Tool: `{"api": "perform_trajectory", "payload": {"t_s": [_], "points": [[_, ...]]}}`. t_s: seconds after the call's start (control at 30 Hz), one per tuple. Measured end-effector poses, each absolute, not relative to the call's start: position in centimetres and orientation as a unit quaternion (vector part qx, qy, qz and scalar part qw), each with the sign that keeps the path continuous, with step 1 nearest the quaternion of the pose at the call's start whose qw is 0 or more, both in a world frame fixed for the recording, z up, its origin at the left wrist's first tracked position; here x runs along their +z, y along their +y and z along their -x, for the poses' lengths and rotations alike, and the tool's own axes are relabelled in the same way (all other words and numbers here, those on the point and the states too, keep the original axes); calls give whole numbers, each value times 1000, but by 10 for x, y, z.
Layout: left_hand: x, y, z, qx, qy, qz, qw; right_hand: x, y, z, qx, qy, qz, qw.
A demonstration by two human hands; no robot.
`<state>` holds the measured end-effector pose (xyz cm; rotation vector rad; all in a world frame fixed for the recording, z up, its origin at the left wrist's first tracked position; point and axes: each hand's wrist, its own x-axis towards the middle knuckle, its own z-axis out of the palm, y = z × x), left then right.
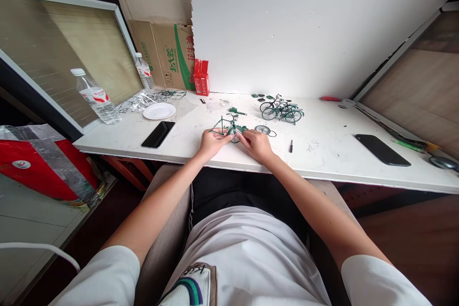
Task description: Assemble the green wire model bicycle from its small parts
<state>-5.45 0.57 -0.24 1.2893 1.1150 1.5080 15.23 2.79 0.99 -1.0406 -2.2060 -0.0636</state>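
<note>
Between my two hands, over the white table, is a small green model bicycle (234,130) with its front wheel fitted and handlebars up. My left hand (214,142) is closed on it, fingers near the frame and the wheel. My right hand (257,144) pinches at the right side of the same wheel; its fingertips partly hide the rim. A loose spoked wheel (263,129) and a thin black ring lie just beyond my right hand. Behind the model is a small green part (237,111). Finished-looking model bicycles (281,110) stand at the back right.
On the left of the table (322,153) are a phone (158,134), a paper plate (159,111), a water bottle (96,97) and black part frames (168,94). A small screwdriver (291,146) lies right of my hands. Farther right are a black phone (382,150) and a mouse (443,162).
</note>
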Motion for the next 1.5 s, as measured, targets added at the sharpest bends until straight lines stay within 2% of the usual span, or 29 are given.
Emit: {"api": "perform_trajectory", "payload": {"t_s": [0.27,0.83,1.13,1.5], "points": [[2,4,53,623,445,-495,411,14,24,-152,36,-837,396,377],[0,2,53,607,453,-517,398,10,26,-149,-47,-849,413,325],[1,2,53,618,454,-502,400,15,21,-149,8,-844,407,350],[-3,5,55,611,453,-518,391,8,26,-147,-46,-847,420,323]]}}
